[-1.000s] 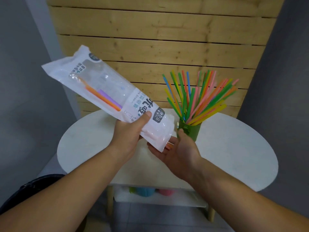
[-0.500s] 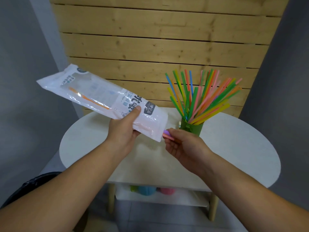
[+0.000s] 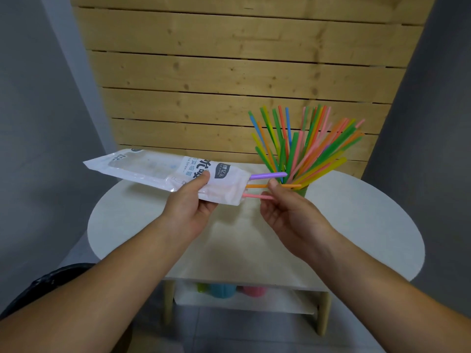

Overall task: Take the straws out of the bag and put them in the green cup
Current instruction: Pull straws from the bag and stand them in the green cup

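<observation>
My left hand [image 3: 190, 202] grips a clear and white plastic straw bag [image 3: 163, 174], held almost level above the table. Three straws stick out of its open right end: a purple straw [image 3: 265, 176], an orange straw [image 3: 257, 186] and a pink straw [image 3: 251, 196]. My right hand [image 3: 288, 212] pinches these straws just right of the bag's mouth. Behind that hand stands the green cup [image 3: 303, 191], mostly hidden, with several coloured straws [image 3: 305, 146] fanning up out of it.
A white oval table [image 3: 356, 225] stands against a wooden slat wall [image 3: 229, 72]. On a shelf under the table sit a blue cup [image 3: 223, 290] and a pink cup [image 3: 254, 291]. A dark object [image 3: 38, 286] lies at the lower left.
The bag has tilted down to nearly level. The straws have slid to its mouth and now stick out. My right hand went from open under the bag to pinching them and pulling right.
</observation>
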Motion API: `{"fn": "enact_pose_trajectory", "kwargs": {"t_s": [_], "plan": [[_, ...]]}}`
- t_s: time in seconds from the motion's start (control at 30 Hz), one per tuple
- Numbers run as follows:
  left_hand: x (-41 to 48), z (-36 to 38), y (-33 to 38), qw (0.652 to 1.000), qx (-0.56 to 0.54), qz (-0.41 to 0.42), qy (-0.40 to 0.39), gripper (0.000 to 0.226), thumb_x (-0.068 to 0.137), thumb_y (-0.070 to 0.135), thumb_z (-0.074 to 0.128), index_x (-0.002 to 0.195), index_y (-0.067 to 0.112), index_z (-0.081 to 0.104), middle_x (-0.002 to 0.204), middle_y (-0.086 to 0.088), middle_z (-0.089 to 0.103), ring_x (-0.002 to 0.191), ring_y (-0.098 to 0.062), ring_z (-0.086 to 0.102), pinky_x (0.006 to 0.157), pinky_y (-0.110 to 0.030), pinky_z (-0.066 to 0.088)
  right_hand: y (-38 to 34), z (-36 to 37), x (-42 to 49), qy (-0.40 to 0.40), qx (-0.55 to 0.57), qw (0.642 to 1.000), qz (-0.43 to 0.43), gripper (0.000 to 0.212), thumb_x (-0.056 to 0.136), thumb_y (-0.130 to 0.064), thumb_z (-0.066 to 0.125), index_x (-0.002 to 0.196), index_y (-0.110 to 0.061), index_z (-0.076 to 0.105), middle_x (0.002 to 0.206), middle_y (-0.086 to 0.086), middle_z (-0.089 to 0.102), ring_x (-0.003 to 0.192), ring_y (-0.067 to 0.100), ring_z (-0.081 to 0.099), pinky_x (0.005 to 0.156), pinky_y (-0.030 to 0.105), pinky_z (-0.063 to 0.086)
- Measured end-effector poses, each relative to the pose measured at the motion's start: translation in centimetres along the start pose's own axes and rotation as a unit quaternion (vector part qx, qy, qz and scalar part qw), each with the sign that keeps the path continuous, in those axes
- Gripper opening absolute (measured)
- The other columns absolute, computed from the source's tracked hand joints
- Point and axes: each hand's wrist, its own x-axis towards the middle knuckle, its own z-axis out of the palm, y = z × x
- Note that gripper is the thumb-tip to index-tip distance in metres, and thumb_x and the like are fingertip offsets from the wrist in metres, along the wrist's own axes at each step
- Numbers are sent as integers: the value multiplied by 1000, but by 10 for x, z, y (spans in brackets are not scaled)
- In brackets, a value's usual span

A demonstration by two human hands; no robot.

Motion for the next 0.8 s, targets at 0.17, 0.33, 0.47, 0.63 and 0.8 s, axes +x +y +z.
{"fn": "enact_pose_trajectory", "kwargs": {"t_s": [0.17, 0.33, 0.47, 0.63, 0.8], "plan": [[-3, 3, -1, 1000, -4, -1, 0, 36, 94, 6, 66, 130, 6, 62, 108, -7, 78, 83, -15, 78, 62, -28, 62, 9, 10, -3, -12, -15, 1000, 5, 9, 90, -16, 68, 82, -14, 67, 67, -1, 60, 59, 7, 57, 59, 17, 53], [-5, 4, -1, 1000, -4, -5, -10, 36, 95, 7, 65, 131, 5, 62, 103, -5, 79, 82, -14, 78, 61, -27, 62, 6, 15, -2, -25, 6, 1000, -7, 9, 92, -3, 63, 91, -10, 68, 70, -2, 67, 59, 2, 63, 60, 15, 54], [-7, 6, 0, 1000, 2, -10, -25, 29, 96, 6, 64, 125, 7, 64, 89, -2, 81, 76, -12, 77, 59, -25, 61, 2, 16, 1, 12, 52, 998, -12, 9, 93, -3, 62, 85, -6, 66, 68, 1, 68, 58, 5, 64, 61, 16, 56], [-7, 7, -3, 999, 14, -18, -27, 33, 94, 6, 67, 127, 5, 65, 100, -5, 80, 82, -15, 78, 62, -27, 62, 1, 16, 3, 29, 87, 996, -13, 9, 94, -6, 63, 85, -6, 66, 73, 2, 69, 66, 6, 63, 63, 16, 56], [-7, 7, -5, 999, 10, -27, -28, 32, 94, 6, 66, 126, 5, 65, 98, -6, 80, 81, -15, 78, 62, -28, 63, 1, 16, 2, 66, 72, 995, -28, 7, 93, -8, 65, 87, -4, 65, 77, 5, 66, 66, 9, 60, 62, 18, 57]]}}
